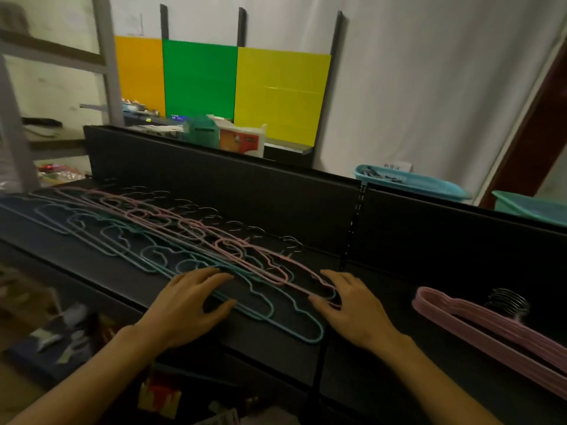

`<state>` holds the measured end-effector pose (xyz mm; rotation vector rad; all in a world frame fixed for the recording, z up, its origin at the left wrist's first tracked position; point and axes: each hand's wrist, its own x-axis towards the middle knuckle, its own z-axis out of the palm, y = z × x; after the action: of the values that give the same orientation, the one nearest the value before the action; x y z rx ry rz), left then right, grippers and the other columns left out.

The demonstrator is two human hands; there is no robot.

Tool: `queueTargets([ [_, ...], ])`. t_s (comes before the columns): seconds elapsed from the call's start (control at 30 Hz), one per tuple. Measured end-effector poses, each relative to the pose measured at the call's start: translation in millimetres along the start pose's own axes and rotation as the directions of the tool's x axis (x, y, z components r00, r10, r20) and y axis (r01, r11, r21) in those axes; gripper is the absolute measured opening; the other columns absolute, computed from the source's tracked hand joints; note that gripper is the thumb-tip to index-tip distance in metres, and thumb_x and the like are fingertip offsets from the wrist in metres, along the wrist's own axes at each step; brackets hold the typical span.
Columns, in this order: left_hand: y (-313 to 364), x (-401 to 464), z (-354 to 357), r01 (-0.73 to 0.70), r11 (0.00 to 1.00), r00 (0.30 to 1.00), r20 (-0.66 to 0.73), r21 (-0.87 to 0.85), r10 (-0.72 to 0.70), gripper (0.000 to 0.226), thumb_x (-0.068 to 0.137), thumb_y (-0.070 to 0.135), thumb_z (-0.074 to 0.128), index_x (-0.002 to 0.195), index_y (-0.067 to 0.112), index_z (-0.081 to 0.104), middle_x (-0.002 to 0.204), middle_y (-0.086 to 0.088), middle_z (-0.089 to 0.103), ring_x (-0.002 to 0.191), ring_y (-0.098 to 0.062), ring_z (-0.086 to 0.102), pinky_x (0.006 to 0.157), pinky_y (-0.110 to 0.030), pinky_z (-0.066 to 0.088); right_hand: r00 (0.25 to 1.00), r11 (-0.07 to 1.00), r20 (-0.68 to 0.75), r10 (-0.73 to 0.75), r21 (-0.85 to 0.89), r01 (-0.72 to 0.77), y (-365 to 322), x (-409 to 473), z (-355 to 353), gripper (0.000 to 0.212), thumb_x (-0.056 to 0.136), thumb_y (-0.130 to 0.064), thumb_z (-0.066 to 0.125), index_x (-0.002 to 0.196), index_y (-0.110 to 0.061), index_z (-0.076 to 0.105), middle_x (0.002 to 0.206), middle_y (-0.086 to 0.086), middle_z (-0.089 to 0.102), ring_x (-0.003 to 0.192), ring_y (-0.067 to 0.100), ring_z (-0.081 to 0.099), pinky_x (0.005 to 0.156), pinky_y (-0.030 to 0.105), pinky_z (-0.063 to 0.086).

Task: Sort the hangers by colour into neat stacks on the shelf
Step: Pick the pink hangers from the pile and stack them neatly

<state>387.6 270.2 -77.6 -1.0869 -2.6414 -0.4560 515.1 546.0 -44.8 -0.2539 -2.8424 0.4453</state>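
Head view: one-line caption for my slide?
Both hands rest on mixed hangers; pink stack alongside.

Both hands (196, 305) on mixed hangers (171, 240), pink stack (491, 329) right

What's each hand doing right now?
Left hand: open, fingers resting on the teal hangers.
Right hand: open, thumb touching the pink hanger end.

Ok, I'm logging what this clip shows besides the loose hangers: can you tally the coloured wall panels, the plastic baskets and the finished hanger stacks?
Wall panels: 3, orange panel, green panel, yellow panel
Baskets: 2, blue basket, teal basket
Neat stacks: 1, pink hanger stack
Total: 6
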Motion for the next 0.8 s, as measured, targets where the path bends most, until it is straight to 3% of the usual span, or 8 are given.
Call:
queueTargets([
  [0.17, -53, 19, -12, -0.048, 0.998, 0.998, -0.035, -0.031, 0.047, 0.082, 0.078, 0.081, 0.010, 0.134, 0.034, 0.048, 0.136, 0.007, 0.050, 0.123, -0.015, 0.049, 0.102, -0.035, 0.038, 0.994, 0.994, -0.001, 0.110, -0.001, -0.110, -41, 46, 29, 0.075, 0.083, -0.071, 0.047, 0.145, -0.031, 0.032, 0.144, -0.003, 0.039, 0.125, 0.015, 0.040, 0.101, 0.031, 0.039],
  [0.3, -86, 39, -11, -0.097, 0.992, 0.995, -0.047, -0.084, 0.094, 0.078, 0.080, 0.079, 0.012, 0.132, 0.034, 0.049, 0.134, 0.006, 0.052, 0.122, -0.017, 0.050, 0.102, -0.038, 0.039, 0.977, 0.969, 0.036, 0.212, -0.140, -0.205, -59, 68, 49, 0.085, 0.079, -0.078, 0.041, 0.148, -0.031, 0.025, 0.148, 0.001, 0.036, 0.130, 0.021, 0.037, 0.106, 0.037, 0.035],
  [0.5, -109, 74, 1, -0.212, 0.970, 0.977, -0.009, -0.121, 0.212, 0.074, 0.083, 0.076, 0.019, 0.130, 0.031, 0.053, 0.131, 0.002, 0.056, 0.121, -0.019, 0.052, 0.102, -0.039, 0.039, 0.969, 0.938, 0.003, 0.248, -0.249, -0.239, -68, 66, 53, 0.092, 0.069, -0.083, 0.026, 0.146, -0.033, 0.026, 0.143, 0.000, 0.041, 0.128, 0.017, 0.038, 0.105, 0.032, 0.031],
  [0.63, -111, 93, -3, -0.266, 0.957, 0.963, -0.071, -0.112, 0.260, 0.066, 0.083, 0.073, 0.027, 0.124, 0.031, 0.057, 0.124, 0.002, 0.061, 0.114, -0.020, 0.058, 0.097, -0.038, 0.039, 0.962, 0.940, -0.065, 0.266, -0.203, -0.273, -76, 59, 46, 0.080, 0.079, -0.072, 0.048, 0.145, -0.032, 0.029, 0.143, -0.003, 0.037, 0.126, 0.013, 0.037, 0.104, 0.027, 0.032],
  [0.73, -113, 109, -8, -0.284, 0.950, 0.959, -0.018, -0.126, 0.284, 0.088, 0.073, 0.086, 0.008, 0.134, 0.036, 0.046, 0.139, 0.003, 0.049, 0.128, -0.018, 0.045, 0.107, -0.038, 0.029, 0.959, 0.930, -0.127, 0.252, -0.243, -0.276, -74, 54, 35, 0.080, 0.077, -0.073, 0.048, 0.143, -0.033, 0.031, 0.139, -0.006, 0.038, 0.121, 0.009, 0.037, 0.101, 0.025, 0.034],
  [0.8, -114, 116, -5, -0.298, 0.948, 0.950, 0.063, -0.111, 0.306, 0.084, 0.073, 0.085, 0.016, 0.141, 0.039, 0.035, 0.146, 0.007, 0.039, 0.135, -0.014, 0.034, 0.112, -0.037, 0.022, 0.953, 0.915, -0.142, 0.267, -0.274, -0.297, -73, 49, 30, 0.079, 0.077, -0.074, 0.045, 0.144, -0.033, 0.030, 0.139, -0.006, 0.037, 0.122, 0.010, 0.036, 0.102, 0.025, 0.034],
])
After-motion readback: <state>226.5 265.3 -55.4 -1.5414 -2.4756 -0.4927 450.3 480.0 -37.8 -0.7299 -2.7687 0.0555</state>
